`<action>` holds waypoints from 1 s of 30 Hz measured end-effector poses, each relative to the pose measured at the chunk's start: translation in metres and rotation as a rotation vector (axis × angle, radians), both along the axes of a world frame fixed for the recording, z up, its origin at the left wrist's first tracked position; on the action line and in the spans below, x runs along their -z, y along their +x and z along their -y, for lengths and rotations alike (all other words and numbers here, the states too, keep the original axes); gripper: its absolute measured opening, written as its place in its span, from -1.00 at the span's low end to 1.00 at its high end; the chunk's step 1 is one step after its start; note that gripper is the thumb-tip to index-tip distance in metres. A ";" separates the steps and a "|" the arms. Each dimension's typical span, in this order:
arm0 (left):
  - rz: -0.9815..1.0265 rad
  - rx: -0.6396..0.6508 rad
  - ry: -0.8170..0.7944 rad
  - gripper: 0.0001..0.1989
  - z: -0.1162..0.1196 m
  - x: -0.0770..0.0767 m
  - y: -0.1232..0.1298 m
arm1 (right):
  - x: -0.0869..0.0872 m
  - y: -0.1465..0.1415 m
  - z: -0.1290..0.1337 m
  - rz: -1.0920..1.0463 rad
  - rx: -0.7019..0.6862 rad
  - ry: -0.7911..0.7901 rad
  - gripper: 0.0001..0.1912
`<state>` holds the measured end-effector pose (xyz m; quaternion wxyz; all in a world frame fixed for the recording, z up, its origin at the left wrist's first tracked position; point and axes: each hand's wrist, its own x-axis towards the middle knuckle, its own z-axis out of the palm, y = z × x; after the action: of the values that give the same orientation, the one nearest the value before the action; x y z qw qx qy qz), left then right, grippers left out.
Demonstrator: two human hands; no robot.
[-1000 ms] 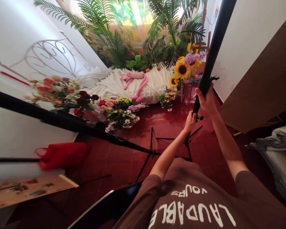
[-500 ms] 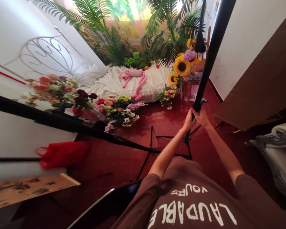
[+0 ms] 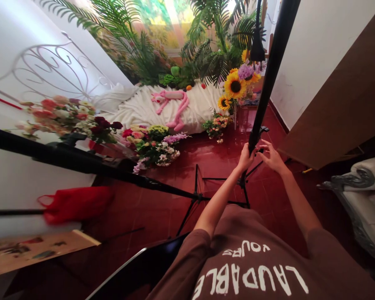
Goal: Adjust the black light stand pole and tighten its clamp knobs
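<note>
A black tripod stand [image 3: 270, 79] rises at a slant on the right, its pole running out of the top of the view. My left hand [image 3: 245, 158] is wrapped round the pole at a joint low on it. Just to the right, my right hand [image 3: 272, 159] has its fingers spread, with nothing held. Its fingertips are close to a small black knob [image 3: 260, 150] on the pole; whether they touch it I cannot tell. A second knob [image 3: 263, 129] sticks out higher up. Beside the pole hangs a black plug on a cord [image 3: 257, 50].
Another black stand [image 3: 112, 166] slants across the left. Ahead, a pink plush toy [image 3: 178, 100] lies on white cloth [image 3: 129, 106], with flower bunches [image 3: 159, 146], sunflowers [image 3: 235, 86] and palm fronds around it. A red bag [image 3: 78, 204] is at left, a sofa [image 3: 362, 179] at right.
My right hand has come off the pole, moving slightly right, and its fingers have spread beside the knob. My left hand keeps its grip. The view has shifted slightly.
</note>
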<state>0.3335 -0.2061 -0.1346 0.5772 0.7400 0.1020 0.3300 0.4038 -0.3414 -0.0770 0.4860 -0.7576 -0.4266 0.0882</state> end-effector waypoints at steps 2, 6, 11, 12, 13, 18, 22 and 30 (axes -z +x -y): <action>-0.012 -0.016 -0.017 -0.68 0.002 -0.001 0.000 | 0.007 0.000 0.005 -0.039 0.008 -0.017 -0.41; -0.011 -0.007 -0.045 -0.66 0.002 -0.002 -0.001 | 0.016 0.000 0.004 -0.073 0.070 -0.003 -0.51; -0.012 -0.001 -0.053 -0.67 0.002 0.002 0.000 | 0.026 0.006 -0.005 -0.248 0.159 0.029 -0.48; -0.012 0.000 -0.053 -0.68 0.002 0.002 0.001 | 0.028 0.008 -0.007 -0.328 0.163 0.037 -0.47; -0.012 0.001 -0.051 -0.68 0.002 0.003 0.001 | 0.030 0.010 -0.010 -0.419 0.164 0.048 -0.48; -0.002 -0.021 -0.023 -0.67 0.001 0.000 0.000 | 0.029 0.017 -0.026 -0.994 0.185 0.129 -0.76; 0.034 0.004 -0.013 -0.68 0.001 -0.002 -0.002 | 0.021 0.013 -0.025 -1.241 0.168 0.197 -0.88; 0.037 0.000 -0.017 -0.63 0.000 0.006 0.002 | 0.030 -0.006 -0.009 -0.996 0.241 0.182 -0.66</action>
<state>0.3351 -0.2062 -0.1401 0.5854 0.7286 0.0942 0.3430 0.3981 -0.3324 -0.1074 0.7008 -0.6221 -0.0593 0.3442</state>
